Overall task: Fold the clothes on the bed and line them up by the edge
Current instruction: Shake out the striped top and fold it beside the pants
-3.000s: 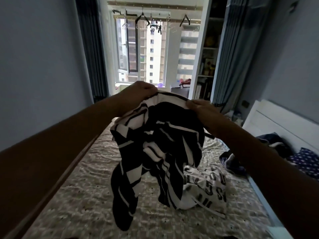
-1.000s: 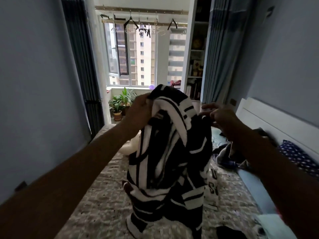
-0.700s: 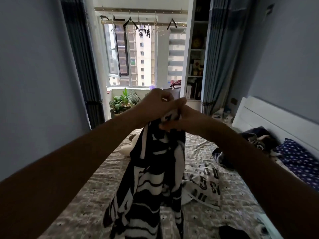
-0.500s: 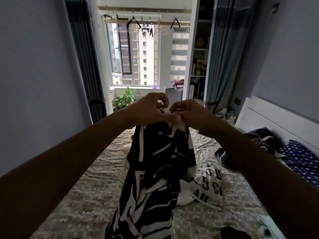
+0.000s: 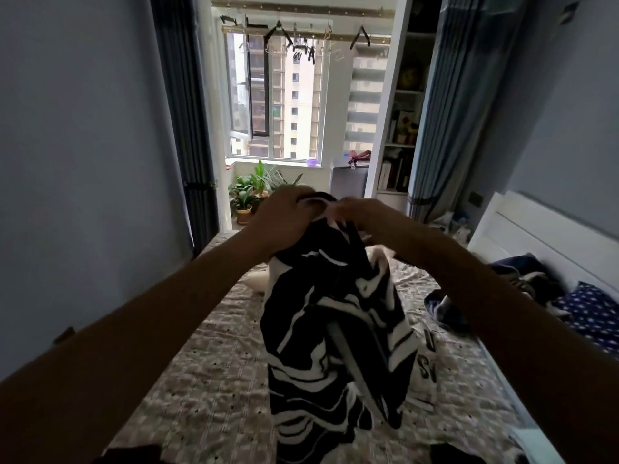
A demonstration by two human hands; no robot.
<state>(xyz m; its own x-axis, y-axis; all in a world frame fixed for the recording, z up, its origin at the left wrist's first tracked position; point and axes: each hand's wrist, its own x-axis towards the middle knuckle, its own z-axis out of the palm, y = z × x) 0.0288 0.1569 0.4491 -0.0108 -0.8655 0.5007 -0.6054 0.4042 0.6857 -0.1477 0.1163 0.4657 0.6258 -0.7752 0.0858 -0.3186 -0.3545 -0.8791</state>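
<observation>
A black-and-white striped garment (image 5: 330, 333) hangs in the air over the bed (image 5: 214, 380). My left hand (image 5: 284, 219) grips its top edge. Right beside it, my right hand (image 5: 365, 217) pinches the same edge, the two hands almost touching. The cloth drapes down in loose folds, its lower end near the bedspread. A white garment with black lettering (image 5: 425, 366) lies crumpled on the bed, partly hidden behind the striped one.
Dark blue clothes (image 5: 445, 309) lie heaped at the bed's right side near a dotted blue pillow (image 5: 599, 316) and the white headboard (image 5: 542, 236). Potted plants (image 5: 251, 192) stand under the window. A grey wall runs along the bed's left side.
Three seconds ago my hands held the garment spread apart. They came together at its top edge, and the cloth now hangs bunched below them.
</observation>
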